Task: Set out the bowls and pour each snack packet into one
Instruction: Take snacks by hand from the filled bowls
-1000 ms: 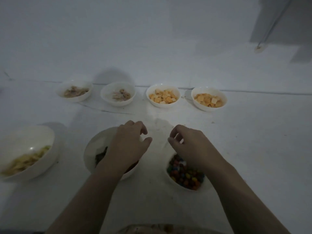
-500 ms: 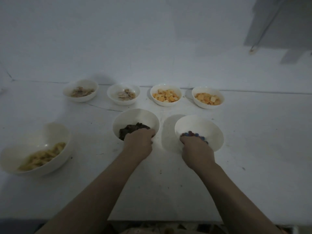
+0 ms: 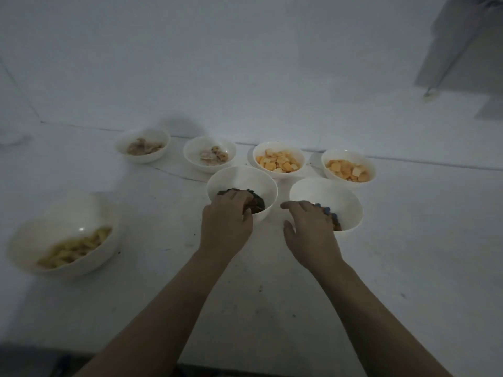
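Note:
Two white bowls stand side by side on the white table (image 3: 408, 254). The dark-snack bowl (image 3: 242, 174) has my left hand (image 3: 226, 224) at its near rim, fingers curled over the edge and thumb against the outer wall. The bowl of coloured candies (image 3: 333, 191) lies to its right. My right hand (image 3: 310, 232) rests at that bowl's near rim with fingers spread and thumb held away from it. Both hands hide the near part of each bowl's contents.
Behind stands a row of small white bowls: two with pale brown snacks (image 3: 141, 137) (image 3: 208, 148) and two with orange crackers (image 3: 279, 148) (image 3: 349, 156). A larger bowl of yellowish chips (image 3: 24, 240) sits at the left. The white wall rises close behind the row.
Both hands took the two near bowls and slid them away from me, up to the back row. The right hand's fingers have since loosened and spread.

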### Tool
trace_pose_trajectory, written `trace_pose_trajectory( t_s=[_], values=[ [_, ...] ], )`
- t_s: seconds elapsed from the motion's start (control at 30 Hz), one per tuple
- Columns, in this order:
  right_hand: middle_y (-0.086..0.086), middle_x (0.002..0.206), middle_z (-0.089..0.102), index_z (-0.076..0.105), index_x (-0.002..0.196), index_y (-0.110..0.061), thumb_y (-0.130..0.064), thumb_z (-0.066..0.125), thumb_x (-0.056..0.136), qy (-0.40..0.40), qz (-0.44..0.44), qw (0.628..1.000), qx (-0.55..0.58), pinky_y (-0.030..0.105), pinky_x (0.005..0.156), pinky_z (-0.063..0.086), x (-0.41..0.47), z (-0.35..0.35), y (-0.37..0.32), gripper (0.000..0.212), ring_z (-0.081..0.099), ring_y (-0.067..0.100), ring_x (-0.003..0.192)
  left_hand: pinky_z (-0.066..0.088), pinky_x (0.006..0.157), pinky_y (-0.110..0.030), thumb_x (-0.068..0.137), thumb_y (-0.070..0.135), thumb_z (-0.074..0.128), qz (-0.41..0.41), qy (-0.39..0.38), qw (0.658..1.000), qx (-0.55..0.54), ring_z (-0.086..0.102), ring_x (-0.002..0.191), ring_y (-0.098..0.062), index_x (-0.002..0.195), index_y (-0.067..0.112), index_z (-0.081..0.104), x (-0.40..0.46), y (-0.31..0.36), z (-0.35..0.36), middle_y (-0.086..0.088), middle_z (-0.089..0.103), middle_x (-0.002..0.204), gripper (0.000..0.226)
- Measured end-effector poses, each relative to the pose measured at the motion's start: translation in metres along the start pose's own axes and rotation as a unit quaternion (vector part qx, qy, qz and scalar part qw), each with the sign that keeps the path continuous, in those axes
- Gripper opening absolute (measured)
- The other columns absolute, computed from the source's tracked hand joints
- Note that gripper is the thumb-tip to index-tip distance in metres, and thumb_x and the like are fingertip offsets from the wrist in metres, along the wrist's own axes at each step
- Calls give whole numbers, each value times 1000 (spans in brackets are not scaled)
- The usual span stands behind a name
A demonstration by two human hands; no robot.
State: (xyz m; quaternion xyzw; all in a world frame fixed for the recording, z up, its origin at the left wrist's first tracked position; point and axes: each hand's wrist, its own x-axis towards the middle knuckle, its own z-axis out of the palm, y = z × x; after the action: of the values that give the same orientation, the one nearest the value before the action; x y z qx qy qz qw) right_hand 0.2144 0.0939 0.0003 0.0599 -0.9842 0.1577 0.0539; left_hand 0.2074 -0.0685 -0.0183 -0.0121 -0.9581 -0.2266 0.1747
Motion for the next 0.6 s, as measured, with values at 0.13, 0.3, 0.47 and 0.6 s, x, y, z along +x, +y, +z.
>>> trace_pose_trajectory(
  t_s=[0.13,0.3,0.47,0.6],
  values=[
    [-3,138,52,55,131,-25,-24,53,97,7,-95,993,71,43,107,40,-2,-1,-44,34,48,20,124,46,86,-42,87,25,61,-100,85,991,1,50,113,-27,117,22,61,-26,-24,-38,-1,56,123,31],
    [-3,131,55,57,126,-25,-22,55,94,-22,-182,975,126,46,104,40,3,16,-97,32,48,22,122,20,109,-54,87,35,59,-308,66,944,97,22,137,-35,137,20,42,-59,-77,-79,-11,33,145,56],
    [0,133,50,54,128,-25,-24,54,94,-35,-193,975,102,48,104,35,10,43,-143,33,44,26,125,12,112,-60,97,33,39,-448,-130,872,149,25,138,-35,136,21,40,-68,-130,-97,-11,38,144,40],
    [1,138,47,51,130,-25,-24,55,94,-19,-147,985,83,49,104,34,18,61,-170,36,41,28,128,17,109,-60,100,20,35,-344,-148,909,182,38,129,-30,127,22,48,-52,-156,-89,-4,49,134,31]
  ],
)
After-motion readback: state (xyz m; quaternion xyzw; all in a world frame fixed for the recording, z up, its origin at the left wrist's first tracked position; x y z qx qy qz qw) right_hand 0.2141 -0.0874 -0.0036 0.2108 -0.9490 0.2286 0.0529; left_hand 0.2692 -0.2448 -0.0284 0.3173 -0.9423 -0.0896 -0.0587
